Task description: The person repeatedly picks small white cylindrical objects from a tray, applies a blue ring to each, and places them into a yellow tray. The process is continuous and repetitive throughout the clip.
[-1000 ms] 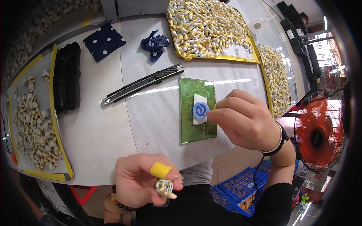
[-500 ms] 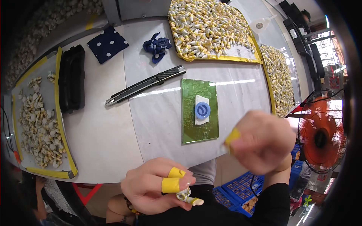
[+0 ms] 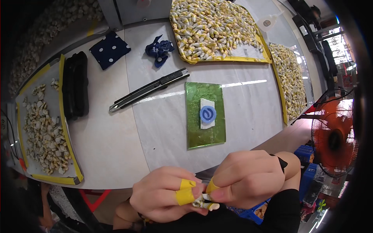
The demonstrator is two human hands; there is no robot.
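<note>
Close to my body, below the table's near edge, my left hand is closed around a small whitish ornament piece with a pale rounded end poking out. My right hand meets it from the right, thumb and index finger pinched together at the piece's upper side; what lies between those fingertips is hidden. Yellow tape wraps two fingers of my left hand, and more is on my right index finger. Ahead on the table is a green glass plate bearing a white pad and a blue ring-shaped disc.
A utility knife lies left of the plate. Behind it are a dotted cloth and a crumpled blue cloth. Yellow-edged trays of small pieces stand at the far side, right and left. An orange fan is at right.
My right hand has come down and left from beside the glass plate to the piece in my left hand. The two hands now meet. The view has shifted slightly.
</note>
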